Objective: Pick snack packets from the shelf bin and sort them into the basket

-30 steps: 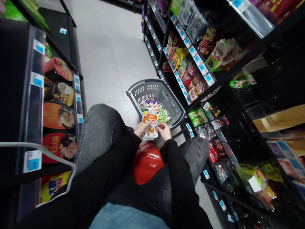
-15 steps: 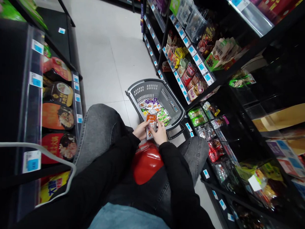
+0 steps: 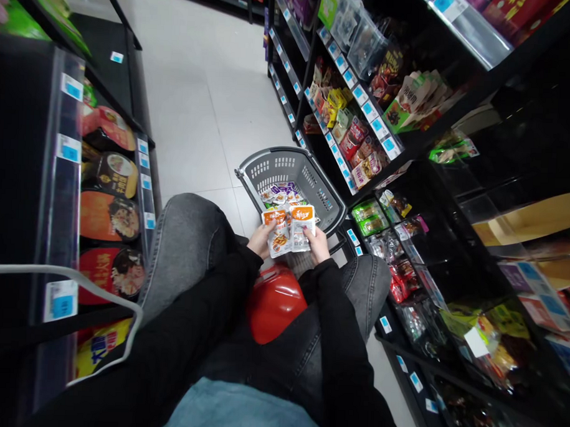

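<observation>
I sit low in a shop aisle with a grey plastic basket on the floor in front of my knees. Several small snack packets lie in it. My left hand is closed on an orange and white snack packet. My right hand is closed on a second orange and white packet. The two packets are held side by side, just above the basket's near rim.
A red stool seat shows between my legs. Black shelves with snack bags rise close on the right. Shelves of instant noodle bowls stand on the left. Pale tiled floor runs ahead beyond the basket.
One second ago both hands held one packet together; half a second ago they were pressed close over it. Now the hands have parted and each shows its own packet, side by side.
</observation>
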Demonstrator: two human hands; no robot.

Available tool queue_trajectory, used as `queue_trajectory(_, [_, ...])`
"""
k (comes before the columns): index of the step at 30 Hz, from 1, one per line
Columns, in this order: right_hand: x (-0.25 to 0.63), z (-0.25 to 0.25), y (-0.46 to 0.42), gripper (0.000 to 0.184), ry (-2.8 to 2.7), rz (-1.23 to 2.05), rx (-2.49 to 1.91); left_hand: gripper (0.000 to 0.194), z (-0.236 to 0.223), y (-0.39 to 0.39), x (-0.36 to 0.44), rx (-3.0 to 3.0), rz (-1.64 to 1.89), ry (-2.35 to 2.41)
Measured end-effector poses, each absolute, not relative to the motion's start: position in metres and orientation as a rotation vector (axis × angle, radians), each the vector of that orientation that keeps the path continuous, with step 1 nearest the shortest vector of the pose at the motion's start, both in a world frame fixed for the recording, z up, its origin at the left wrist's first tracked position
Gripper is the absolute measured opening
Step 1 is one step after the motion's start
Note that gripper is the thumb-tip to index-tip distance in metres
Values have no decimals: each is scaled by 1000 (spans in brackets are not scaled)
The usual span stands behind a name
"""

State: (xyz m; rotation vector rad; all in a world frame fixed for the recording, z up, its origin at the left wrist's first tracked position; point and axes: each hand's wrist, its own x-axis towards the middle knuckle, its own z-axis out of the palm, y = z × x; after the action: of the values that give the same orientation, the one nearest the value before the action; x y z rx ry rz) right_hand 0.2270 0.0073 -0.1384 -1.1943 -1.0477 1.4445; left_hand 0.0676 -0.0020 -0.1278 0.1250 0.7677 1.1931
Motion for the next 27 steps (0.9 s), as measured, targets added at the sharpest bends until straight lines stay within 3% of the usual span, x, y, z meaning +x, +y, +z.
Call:
queue_trajectory(9, [221,-139,7,38,-1285,1383,-1293,48,-119,-7,71,333,1258,863])
queue_trajectory(23, [219,-137,5,23,-1260,1445,-1321,48,-119,-8,72,354,1273,852])
queue_trajectory(27, [222,-146,9,20,-1334,1384,-1379,40,-126,-4,71,264,1290,862])
